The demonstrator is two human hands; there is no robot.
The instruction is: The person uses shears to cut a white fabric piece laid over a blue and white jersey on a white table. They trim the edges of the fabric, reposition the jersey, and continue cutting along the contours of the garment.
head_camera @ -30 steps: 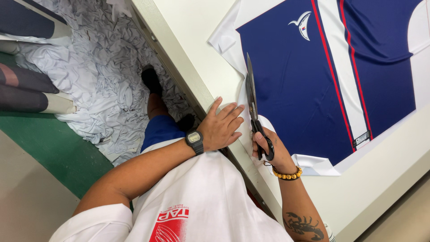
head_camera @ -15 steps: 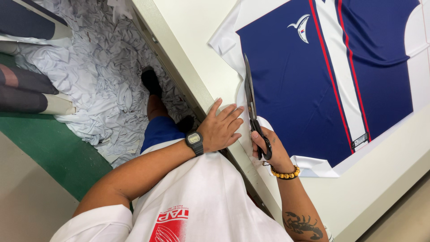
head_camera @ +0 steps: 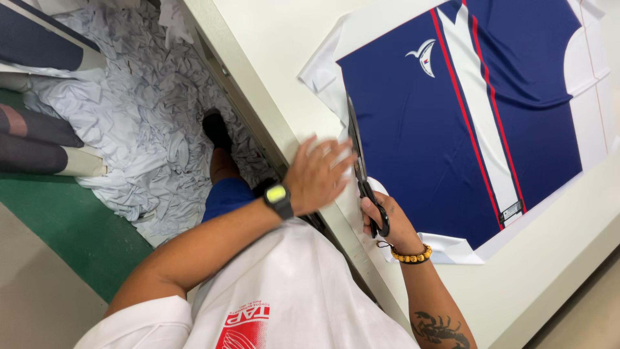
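Black-handled scissors (head_camera: pixel 361 169) are gripped in the right hand (head_camera: pixel 387 223), blades laid along the white margin of a navy printed fabric panel (head_camera: pixel 452 129) on a pale table (head_camera: pixel 278 39). The left hand (head_camera: pixel 316 174), blurred, is spread flat just beside them.

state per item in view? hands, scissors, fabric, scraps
left hand: open, flat on the white margin, blurred
right hand: closed on the scissors' handles
scissors: blades along the navy edge
printed fabric panel: flat on the table
white scraps: crumpled, heaped on floor
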